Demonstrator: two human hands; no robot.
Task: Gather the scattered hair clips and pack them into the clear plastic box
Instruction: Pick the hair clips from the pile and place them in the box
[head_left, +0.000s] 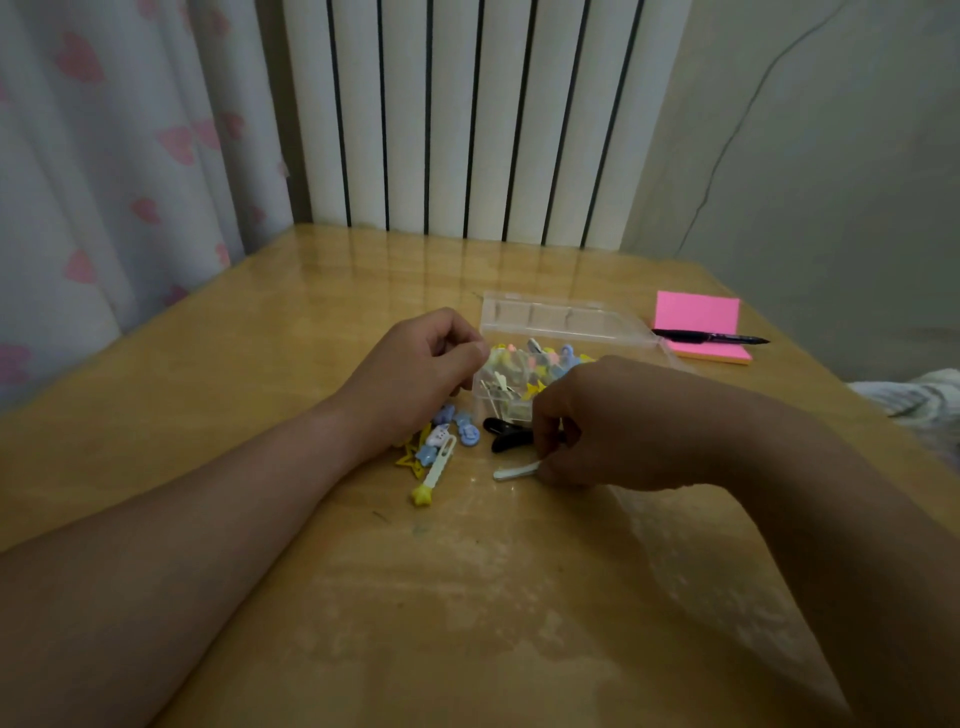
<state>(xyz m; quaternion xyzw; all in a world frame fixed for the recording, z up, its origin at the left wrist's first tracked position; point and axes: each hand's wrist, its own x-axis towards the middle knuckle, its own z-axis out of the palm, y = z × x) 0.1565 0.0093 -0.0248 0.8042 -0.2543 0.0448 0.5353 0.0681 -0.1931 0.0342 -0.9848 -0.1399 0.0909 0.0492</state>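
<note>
- Probably light, stiff and slick, the white clip (513, 472) suits an end pinch.
- Right hand (613, 415) fingers (551, 470) pinch its end.
- Left hand (415, 374) fingers (457, 332) curl by the clear plastic box (540, 317); whether they hold anything, I cannot tell.

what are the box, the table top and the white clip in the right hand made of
Box: clear rigid plastic; the clips inside show through its walls. Table top: wood or wood-look, glossy coat; it mirrors the radiator. White clip, pinched by the right hand: likely matte plastic, though painted metal is possible.
</note>
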